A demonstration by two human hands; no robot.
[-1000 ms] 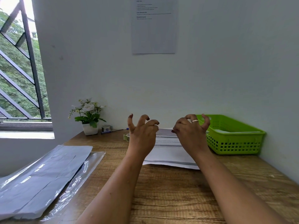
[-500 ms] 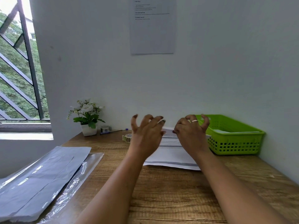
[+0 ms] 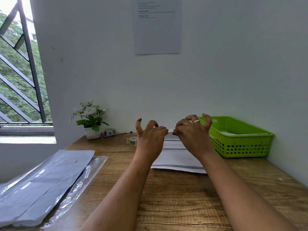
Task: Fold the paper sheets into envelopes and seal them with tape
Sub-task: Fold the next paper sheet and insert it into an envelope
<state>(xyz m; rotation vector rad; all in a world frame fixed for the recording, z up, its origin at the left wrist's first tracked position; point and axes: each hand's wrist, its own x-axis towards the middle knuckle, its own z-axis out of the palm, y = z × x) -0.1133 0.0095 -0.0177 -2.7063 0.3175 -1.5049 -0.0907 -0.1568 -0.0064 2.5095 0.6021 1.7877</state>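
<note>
While both hands hovered over the paper sheet [image 3: 176, 155] on the tabletop [image 3: 183, 197], left hand [image 3: 150, 139] and right hand [image 3: 191, 134] each pinched the ends of a small tape strip [image 3: 170, 130]. Tape roll [image 3: 132, 140] sat left, green basket [image 3: 240, 139] right.

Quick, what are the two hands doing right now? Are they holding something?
Left hand: pinching one end of a small pale strip, probably tape.
Right hand: pinching the strip's other end, above the white folded paper sheet.

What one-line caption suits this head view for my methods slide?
Left hand and right hand pinch a small pale strip above a white paper sheet beside a green plastic basket.
</note>
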